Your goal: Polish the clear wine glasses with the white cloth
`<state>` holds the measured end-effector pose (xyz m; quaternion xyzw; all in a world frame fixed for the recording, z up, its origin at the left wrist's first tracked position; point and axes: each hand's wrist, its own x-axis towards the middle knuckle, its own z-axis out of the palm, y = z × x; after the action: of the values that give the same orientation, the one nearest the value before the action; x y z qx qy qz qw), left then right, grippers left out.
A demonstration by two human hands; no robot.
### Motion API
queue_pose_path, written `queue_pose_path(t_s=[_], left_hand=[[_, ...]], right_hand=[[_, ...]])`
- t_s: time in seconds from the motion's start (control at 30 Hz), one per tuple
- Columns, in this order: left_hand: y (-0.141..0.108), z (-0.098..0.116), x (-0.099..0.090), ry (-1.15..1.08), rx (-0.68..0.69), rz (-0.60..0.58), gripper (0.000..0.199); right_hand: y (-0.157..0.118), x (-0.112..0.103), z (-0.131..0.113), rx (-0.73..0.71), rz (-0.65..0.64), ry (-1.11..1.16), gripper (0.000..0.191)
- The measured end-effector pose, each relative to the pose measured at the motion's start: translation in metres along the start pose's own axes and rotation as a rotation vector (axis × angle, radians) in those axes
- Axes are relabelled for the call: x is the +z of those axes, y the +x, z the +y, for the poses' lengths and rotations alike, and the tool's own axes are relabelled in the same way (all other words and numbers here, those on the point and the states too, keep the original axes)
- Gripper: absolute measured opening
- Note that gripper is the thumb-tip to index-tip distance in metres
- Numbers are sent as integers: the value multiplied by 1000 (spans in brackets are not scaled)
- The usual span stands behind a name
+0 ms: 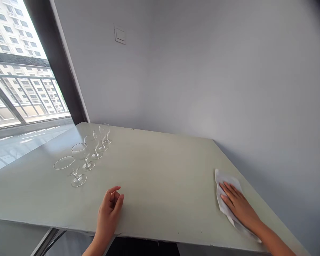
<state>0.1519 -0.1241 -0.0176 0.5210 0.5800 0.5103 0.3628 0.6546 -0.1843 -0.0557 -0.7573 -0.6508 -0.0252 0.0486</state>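
Observation:
My right hand [237,204] lies flat on a white cloth [220,176], fingers stretched out and pressing it against the table [160,185] near its right edge. Part of the cloth is hidden beneath the palm and wrist. Near the front edge, left of the middle, my left hand [109,209] rests on its side with nothing in it. Its fingers are loosely curled, thumb and index finger apart. Beyond it, several clear stemmed glasses stand upright in a slanting row, the nearest glass [76,174] being closest to this hand and the farthest glass [107,135] near the back edge.
Grey walls [202,71] meet in a corner behind the table, with a light switch [120,35] on the left one. A window [24,81] with a railing outside is at the far left. Below the front edge, a metal table leg [45,241] shows.

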Motion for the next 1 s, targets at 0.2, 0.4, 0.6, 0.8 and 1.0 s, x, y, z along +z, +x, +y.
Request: queue_pose_path(t_s=[0.2, 0.4, 0.6, 0.8, 1.0], left_hand=[[-1, 1, -1, -28, 9, -35, 32], [-1, -2, 1, -33, 45, -77, 27], [0, 1, 0, -44, 42, -85, 24], [-2, 1, 4, -135, 37, -32, 25], [9, -7, -12, -276, 31, 343, 33]], right_hand=[[-47, -27, -109, -304, -143, 107, 64], [-14, -63, -228, -732, -411, 311, 69], [61, -46, -310, -961, -396, 343, 66], [137, -16, -330, -912, -244, 290, 58], [176, 2, -287, -729, -131, 205, 59]])
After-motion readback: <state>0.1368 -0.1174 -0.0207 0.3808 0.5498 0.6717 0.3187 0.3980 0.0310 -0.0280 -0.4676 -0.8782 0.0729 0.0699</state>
